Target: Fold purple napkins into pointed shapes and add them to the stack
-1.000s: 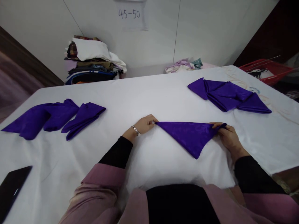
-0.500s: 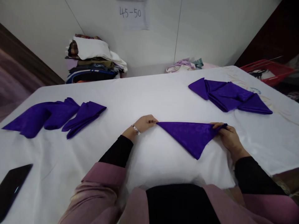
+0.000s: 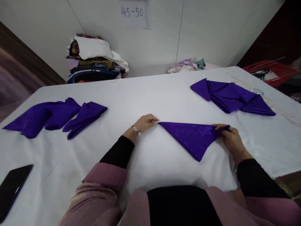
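A triangular piece of folded purple cloth lies in front of me on the white-covered table, its long straight edge on the far side. At its narrow left tip is my left hand, with a bracelet on the wrist. The index finger and thumb are slightly parted beside that tip. My right hand pinches the cloth's right corner, thumb and fingers closed around a gathered bit. A ragged lower corner points toward me.
More folded purple cloths lie at the left, and another purple group at the right. A dark flat device rests front left. Behind the table are a clothes pile, a smaller fabric heap and a red basket.
My left index finger has lifted slightly from the cloth's tip, loosening the pinch. The right hand keeps its hold, and the cloth lies almost as before.
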### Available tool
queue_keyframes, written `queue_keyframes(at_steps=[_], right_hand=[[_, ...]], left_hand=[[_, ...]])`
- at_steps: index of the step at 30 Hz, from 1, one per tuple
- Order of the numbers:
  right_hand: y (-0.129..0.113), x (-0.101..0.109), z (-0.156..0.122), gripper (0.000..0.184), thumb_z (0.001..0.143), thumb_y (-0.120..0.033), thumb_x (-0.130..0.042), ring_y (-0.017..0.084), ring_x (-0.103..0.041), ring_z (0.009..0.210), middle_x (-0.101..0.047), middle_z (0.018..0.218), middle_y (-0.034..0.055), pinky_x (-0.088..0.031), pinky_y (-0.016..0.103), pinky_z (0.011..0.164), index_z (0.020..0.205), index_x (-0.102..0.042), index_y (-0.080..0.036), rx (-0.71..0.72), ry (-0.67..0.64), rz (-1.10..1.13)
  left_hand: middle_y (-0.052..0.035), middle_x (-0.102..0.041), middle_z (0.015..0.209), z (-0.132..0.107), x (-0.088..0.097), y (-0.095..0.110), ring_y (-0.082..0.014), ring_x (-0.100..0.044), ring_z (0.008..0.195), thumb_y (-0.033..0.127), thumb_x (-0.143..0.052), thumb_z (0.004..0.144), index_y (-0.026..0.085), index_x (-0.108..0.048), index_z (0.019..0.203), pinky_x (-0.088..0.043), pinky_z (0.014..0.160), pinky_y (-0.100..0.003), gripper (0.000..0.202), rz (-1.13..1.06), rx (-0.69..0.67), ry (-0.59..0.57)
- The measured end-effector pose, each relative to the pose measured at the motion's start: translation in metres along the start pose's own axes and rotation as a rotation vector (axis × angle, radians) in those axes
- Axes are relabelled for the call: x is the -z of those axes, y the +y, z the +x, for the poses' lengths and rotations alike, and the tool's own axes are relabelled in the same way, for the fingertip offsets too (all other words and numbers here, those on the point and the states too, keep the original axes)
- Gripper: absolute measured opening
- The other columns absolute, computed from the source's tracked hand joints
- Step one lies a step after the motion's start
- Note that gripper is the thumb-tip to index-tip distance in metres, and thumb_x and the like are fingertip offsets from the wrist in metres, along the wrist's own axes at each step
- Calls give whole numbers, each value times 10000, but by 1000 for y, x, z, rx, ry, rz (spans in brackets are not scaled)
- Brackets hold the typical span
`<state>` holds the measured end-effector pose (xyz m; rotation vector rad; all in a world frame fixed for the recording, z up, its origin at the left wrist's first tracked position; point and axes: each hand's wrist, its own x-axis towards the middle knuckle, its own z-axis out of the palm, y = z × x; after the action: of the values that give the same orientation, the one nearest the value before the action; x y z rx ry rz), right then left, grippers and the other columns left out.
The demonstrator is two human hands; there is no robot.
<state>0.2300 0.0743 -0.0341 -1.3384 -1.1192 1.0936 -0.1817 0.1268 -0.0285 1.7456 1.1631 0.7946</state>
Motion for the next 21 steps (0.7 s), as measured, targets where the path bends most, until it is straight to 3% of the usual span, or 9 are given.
queue_keyframes(at_steps=[4, 12, 21], right_hand=[[-3, -2, -1, 176, 565, -82, -529, 123, -512, 590, -689, 924, 48, -354, 264, 476, 635, -654, -184, -15, 8, 40], [0, 0, 0, 188, 565, -105, -522, 122, -525, 591, -689, 921, 20, -375, 250, 473, 642, -655, -212, 4, -1, 4], [3, 2, 2, 218, 572, -87, -506, 123, -519, 590, -692, 927, 9, -381, 250, 466, 646, -653, -230, 17, -7, -31]], left_hand=[[-12, -600, 856, 1, -3, -2, -133, -555, 763, 244, -706, 650, 226, -681, 888, -471, 694, -289, 240, 127, -49, -13], [7, -575, 804, 2, -11, 0, -106, -540, 689, 196, -630, 697, 209, -671, 759, -462, 646, -252, 76, 128, -46, 32], [5, -592, 876, 0, -6, 10, -115, -556, 762, 149, -519, 783, 230, -666, 807, -446, 668, -254, 169, 448, -108, -71]])
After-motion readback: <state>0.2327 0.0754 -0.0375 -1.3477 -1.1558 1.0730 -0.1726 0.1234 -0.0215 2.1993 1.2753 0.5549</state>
